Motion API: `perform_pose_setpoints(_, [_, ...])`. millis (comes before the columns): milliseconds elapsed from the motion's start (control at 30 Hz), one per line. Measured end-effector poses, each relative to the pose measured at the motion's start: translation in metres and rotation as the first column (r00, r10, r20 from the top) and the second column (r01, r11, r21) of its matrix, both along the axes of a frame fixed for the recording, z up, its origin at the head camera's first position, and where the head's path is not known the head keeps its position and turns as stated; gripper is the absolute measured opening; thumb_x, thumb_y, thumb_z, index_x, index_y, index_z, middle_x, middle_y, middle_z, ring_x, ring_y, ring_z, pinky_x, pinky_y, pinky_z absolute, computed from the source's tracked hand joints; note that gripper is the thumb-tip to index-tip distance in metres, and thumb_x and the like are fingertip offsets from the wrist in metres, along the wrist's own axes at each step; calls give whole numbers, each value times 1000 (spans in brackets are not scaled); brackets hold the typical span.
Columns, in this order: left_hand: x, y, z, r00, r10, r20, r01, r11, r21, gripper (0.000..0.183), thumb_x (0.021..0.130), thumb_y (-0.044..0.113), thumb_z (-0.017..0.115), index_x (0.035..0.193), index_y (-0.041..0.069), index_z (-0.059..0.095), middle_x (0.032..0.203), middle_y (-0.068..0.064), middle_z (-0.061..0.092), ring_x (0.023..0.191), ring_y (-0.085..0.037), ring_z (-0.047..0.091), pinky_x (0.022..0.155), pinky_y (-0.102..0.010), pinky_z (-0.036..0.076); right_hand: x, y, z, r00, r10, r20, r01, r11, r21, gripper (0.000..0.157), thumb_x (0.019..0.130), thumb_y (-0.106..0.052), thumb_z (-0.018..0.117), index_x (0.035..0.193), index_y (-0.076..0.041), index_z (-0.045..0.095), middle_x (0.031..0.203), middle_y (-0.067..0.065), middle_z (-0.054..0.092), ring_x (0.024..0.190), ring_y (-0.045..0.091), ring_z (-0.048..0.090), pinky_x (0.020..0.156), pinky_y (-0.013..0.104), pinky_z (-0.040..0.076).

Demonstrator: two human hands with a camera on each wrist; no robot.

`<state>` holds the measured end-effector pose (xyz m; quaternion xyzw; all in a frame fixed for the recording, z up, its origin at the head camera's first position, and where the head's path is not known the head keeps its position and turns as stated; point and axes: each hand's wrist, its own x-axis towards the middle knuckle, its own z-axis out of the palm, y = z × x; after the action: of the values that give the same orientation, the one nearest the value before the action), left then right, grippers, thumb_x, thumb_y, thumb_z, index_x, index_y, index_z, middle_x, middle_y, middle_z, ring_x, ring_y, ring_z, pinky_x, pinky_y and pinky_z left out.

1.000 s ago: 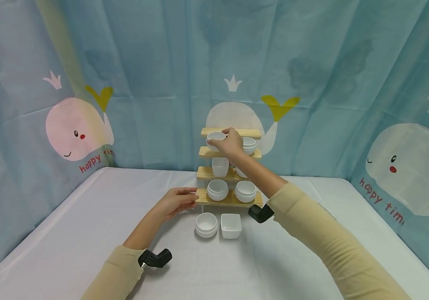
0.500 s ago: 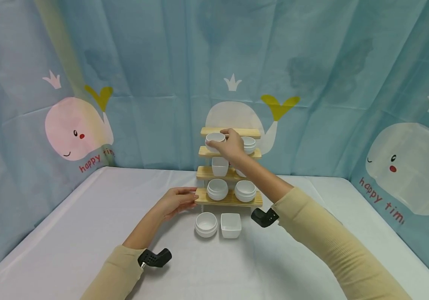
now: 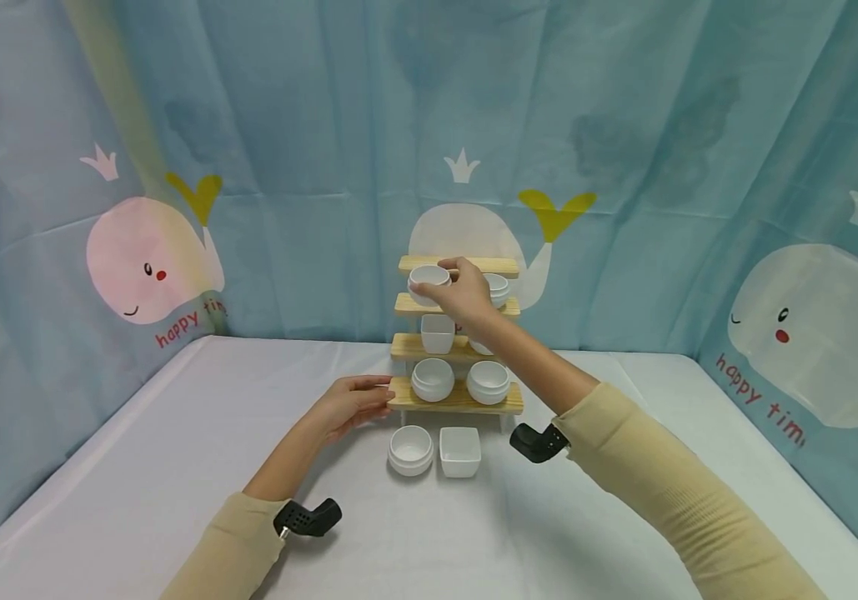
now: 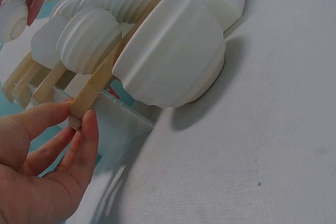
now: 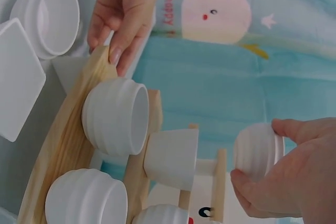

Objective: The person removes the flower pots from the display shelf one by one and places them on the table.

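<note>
A four-tier wooden display stand (image 3: 455,406) with clear supports stands near the back of the table. At the left end of its lowest board, my left hand (image 3: 353,402) pinches the wood between thumb and fingers, as the left wrist view shows. My right hand (image 3: 468,293) holds a small white round bowl (image 3: 429,274) by its rim, upright over the left of the second board from the top. In the right wrist view a gap shows between that bowl (image 5: 256,150) and the boards. To its right sits a round bowl (image 3: 499,288), partly hidden by my hand.
Two round bowls (image 3: 432,380) sit on the lowest board. Above them are a square bowl (image 3: 438,333) and a mostly hidden bowl. On the white tablecloth (image 3: 136,467) before the stand are a round bowl (image 3: 409,450) and a square bowl (image 3: 460,452). A blue curtain (image 3: 308,250) hangs close behind.
The held bowl has shifted very slightly left, and my right forearm has swung a little outward to the right. My left hand stays at the board's end.
</note>
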<state>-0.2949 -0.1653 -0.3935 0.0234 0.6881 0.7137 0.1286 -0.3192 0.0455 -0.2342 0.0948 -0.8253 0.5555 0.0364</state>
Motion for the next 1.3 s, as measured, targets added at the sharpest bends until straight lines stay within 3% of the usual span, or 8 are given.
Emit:
perform_pose_setpoints(133, [0,0,0,1000,-2,0,2,1000,3,55,105,4,63,154,-12,43,108,-7,67,82,-7,72,82,-20,63,3,3,-2,1000,13,7,-13,1000,-24,67,96,-26,80,153,-6,48,159,20,45,138,35,52,98,52,58])
perform_pose_setpoints(567, [-1,-1,-2,1000,-10,-6,10,1000,2,55,106,4,63,154,-12,42,107,-6,68,83,-6,72,82,-20,63,14,12,-7,999,34,-20,-35,998,-56,66,96,-18,80,152,-5,48,151,20,50,127,35,58,99,55,60])
perform_pose_setpoints(1033, [1,0,0,1000,5,8,-5,1000,-4,55,105,4,64,154,-11,44,107,-7,69,82,-7,72,81,-20,64,25,23,-16,997,51,-56,-50,999,13,67,94,-21,82,151,-4,51,149,19,54,112,29,60,86,32,58])
perform_pose_setpoints(1300, [1,1,-1,1000,10,11,-10,1000,-3,55,105,5,64,154,-11,44,109,-7,69,83,-8,72,81,-21,64,32,28,-22,996,66,-59,-66,998,0,65,96,-18,80,152,-4,51,150,20,53,122,35,59,96,39,57])
